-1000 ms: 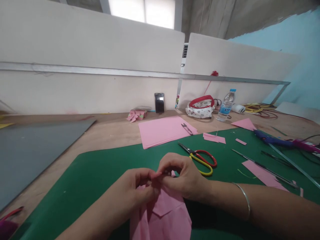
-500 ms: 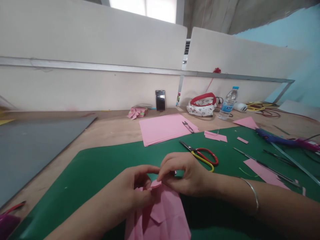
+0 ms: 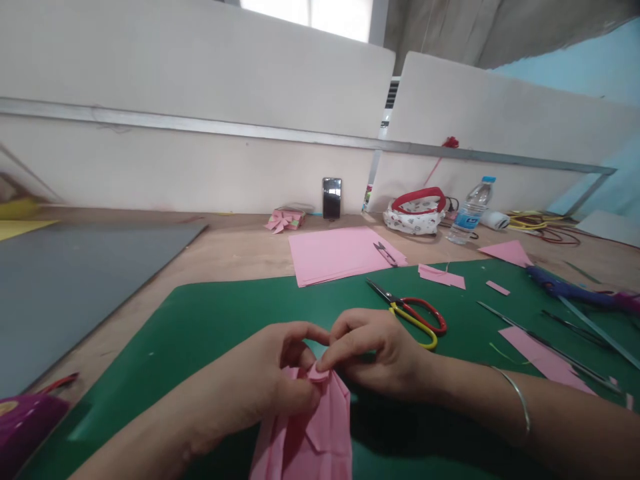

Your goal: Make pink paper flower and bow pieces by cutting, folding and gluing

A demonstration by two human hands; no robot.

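Note:
A folded pink paper piece, creased and shaped somewhat like a bag, hangs over the green mat at the bottom centre. On its upper left edge, my left hand is closed, thumb in front and fingers behind. My right hand pinches a small flap at the top of the same paper, its fingertips close to those of the left. A bracelet circles the right wrist. The fingers partly cover the top edge of the paper. Beyond the right hand lie scissors with one red and one yellow handle.
Pink sheets lie at the mat's far edge with thread snips on them. Farther back are a phone, a pouch and a water bottle. To the right are tweezers, paper scraps and a blue glue gun.
The view has turned slightly left, so the background shifts right. The pink paper has turned and looks narrower; both hands keep their hold on its top.

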